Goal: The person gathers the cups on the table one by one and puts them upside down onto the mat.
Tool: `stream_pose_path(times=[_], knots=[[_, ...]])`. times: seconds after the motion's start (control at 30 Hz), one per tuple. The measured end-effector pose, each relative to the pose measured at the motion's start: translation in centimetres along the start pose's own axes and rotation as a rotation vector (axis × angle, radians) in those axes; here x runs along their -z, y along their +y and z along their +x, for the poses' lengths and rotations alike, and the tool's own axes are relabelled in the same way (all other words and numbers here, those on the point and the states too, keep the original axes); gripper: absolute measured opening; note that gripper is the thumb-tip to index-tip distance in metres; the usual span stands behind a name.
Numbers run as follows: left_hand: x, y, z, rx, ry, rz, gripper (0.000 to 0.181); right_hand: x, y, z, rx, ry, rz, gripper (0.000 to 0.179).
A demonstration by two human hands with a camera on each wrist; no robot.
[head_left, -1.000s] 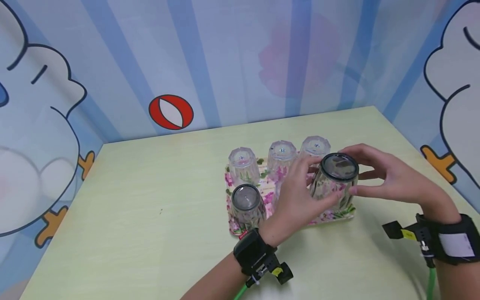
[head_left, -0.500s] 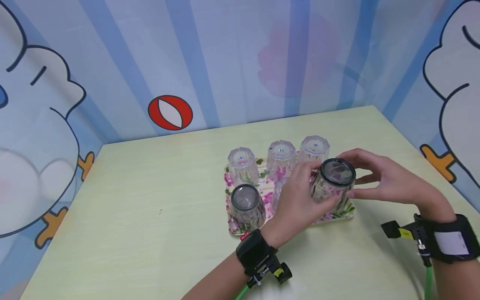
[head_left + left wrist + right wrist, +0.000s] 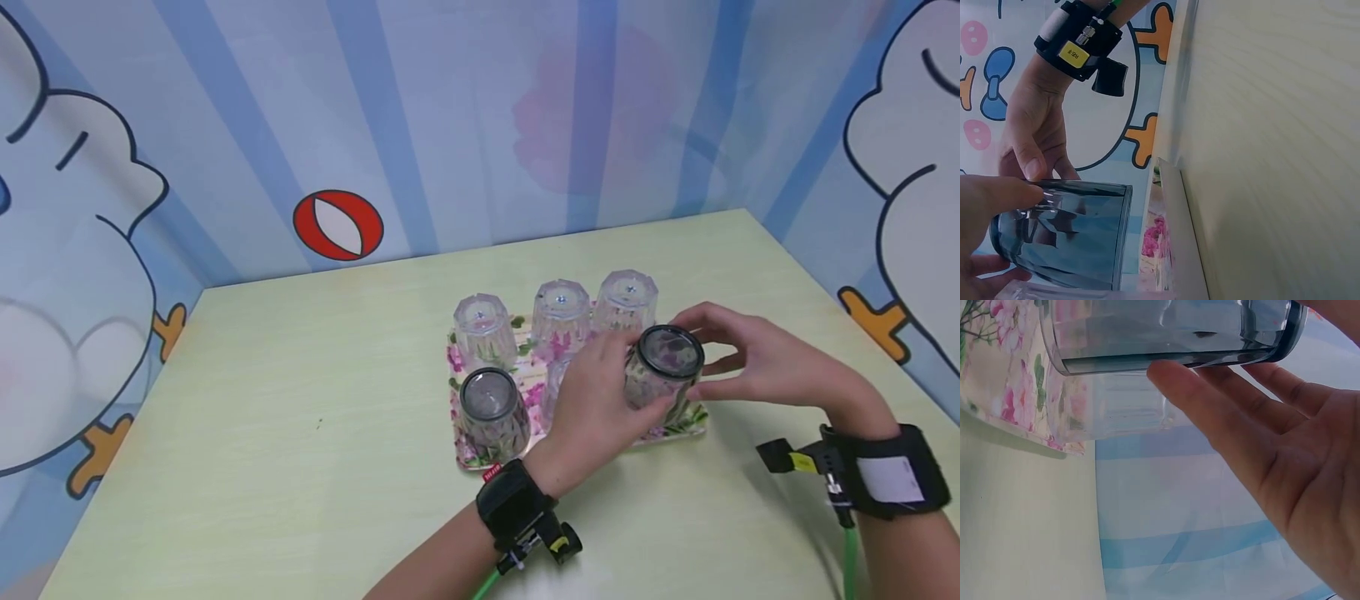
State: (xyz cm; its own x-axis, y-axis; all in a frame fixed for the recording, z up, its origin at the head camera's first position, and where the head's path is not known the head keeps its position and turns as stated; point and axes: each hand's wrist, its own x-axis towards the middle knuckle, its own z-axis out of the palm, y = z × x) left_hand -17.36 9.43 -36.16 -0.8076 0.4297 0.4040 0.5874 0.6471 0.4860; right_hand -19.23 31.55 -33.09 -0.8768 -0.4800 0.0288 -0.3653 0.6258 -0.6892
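A grey-tinted drinking glass (image 3: 666, 371) is held upside down, its dark base up, over the right front corner of a flowered tray (image 3: 693, 423). My left hand (image 3: 596, 396) grips it from the left, thumb at the front. From the right, my right hand (image 3: 772, 362) holds it with thumb and fingers curled round. In the left wrist view a small gap shows between the glass's rim (image 3: 1124, 240) and the tray. A second grey glass (image 3: 493, 417) stands inverted at the tray's left front. A clear glass (image 3: 557, 392) is partly hidden behind my left hand.
Along the tray's back edge stand inverted clear glasses: one at the left (image 3: 484, 332), one in the middle (image 3: 560, 317) and one at the right (image 3: 626, 302). The pale table (image 3: 262, 433) stretches left and in front, backed by a printed wall (image 3: 465, 125).
Both hands have moved slightly down and left, carrying the grey glass lower over the tray's right front corner. The other glasses have stayed in place.
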Motion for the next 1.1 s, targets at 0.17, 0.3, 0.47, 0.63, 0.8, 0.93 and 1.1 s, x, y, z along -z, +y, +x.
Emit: stream_pose_path(times=[0.17,0.3,0.47,0.63,0.8,0.93,1.1], knots=[[-0.4,0.0,0.0,-0.001,0.002,0.078,0.067,-0.2,0.4,0.2,-0.008,-0.015,0.012,0.067],[-0.7,0.0,0.0,-0.005,0.010,0.131,0.067,-0.2,0.6,0.3,-0.022,-0.030,0.027,0.066],[-0.9,-0.1,0.0,-0.021,0.034,0.178,0.065,-0.3,0.6,0.4,-0.036,-0.049,0.037,0.065],[-0.8,0.0,0.0,-0.037,0.048,0.210,0.064,-0.4,0.5,0.5,-0.044,-0.059,0.040,0.066],[-1.0,0.1,0.0,-0.037,0.045,0.256,0.062,-0.5,0.6,0.4,-0.052,-0.060,0.025,0.067],[-1.2,0.1,0.0,-0.044,0.060,0.310,0.061,-0.5,0.7,0.4,-0.057,-0.061,0.009,0.067],[-1.4,0.1,0.0,-0.035,0.072,0.367,0.059,-0.6,0.5,0.5,-0.060,-0.064,-0.005,0.067]])
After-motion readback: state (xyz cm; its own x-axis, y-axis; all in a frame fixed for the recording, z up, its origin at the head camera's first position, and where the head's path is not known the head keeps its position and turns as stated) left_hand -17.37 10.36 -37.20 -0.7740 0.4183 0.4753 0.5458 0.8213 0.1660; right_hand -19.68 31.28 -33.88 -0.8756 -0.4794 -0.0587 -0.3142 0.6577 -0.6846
